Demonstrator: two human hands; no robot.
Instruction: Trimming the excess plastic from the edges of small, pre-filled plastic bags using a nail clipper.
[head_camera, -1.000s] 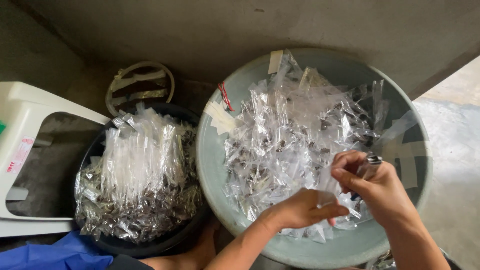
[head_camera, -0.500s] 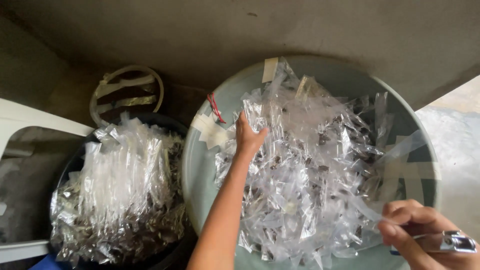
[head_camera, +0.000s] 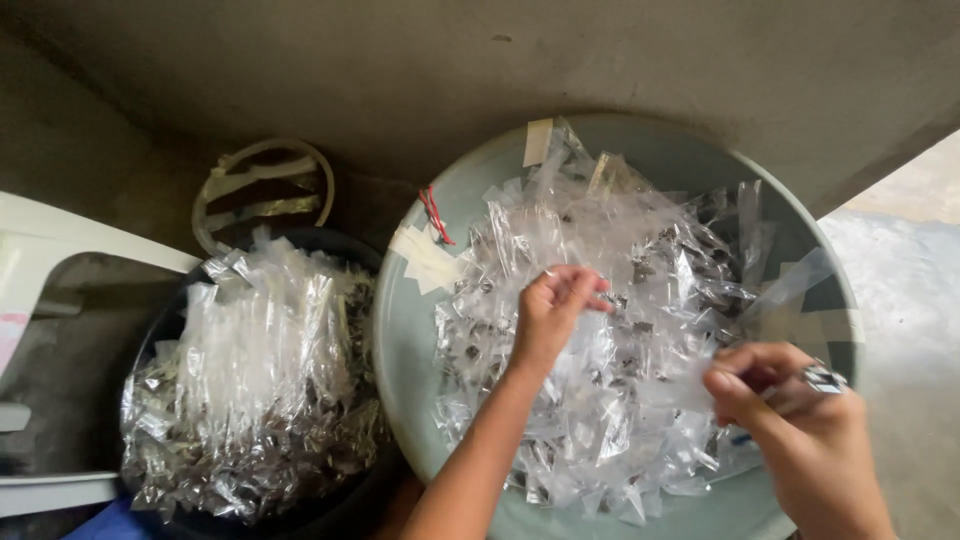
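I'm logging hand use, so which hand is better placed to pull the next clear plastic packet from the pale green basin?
Probably the left hand: its fingers rest on the clear plastic packets, while the right hand already pinches one.

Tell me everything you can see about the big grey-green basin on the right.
The grey-green basin is round, wide and shallow, seemingly plastic, with pale tape patches on its rim and inner wall and a bit of red string near the left edge. It sits on the floor against the black tub, heaped with small clear plastic bags. The left hand reaches into the heap.
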